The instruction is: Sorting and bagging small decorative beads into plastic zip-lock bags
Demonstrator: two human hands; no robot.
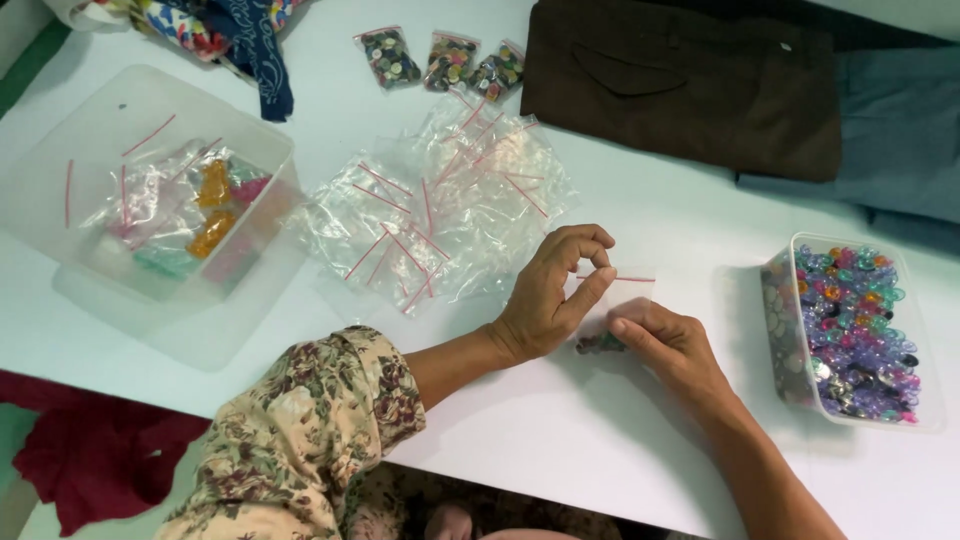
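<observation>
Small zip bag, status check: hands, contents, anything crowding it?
Left hand pinching small zip bag at its red seal. Right hand holding its lower edge; buttons inside. Empty bag pile close, not touching.

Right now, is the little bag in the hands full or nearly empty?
Nearly empty: the small clear bag shows only a few dark buttons at its bottom, between left hand and right hand.

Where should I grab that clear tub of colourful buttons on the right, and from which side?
Grip the clear tub by its long side walls, coming from above with fingers on the near-left wall and the far-right one. It is open-topped and heaped with buttons, so keep it level; its left wall is free.
</observation>
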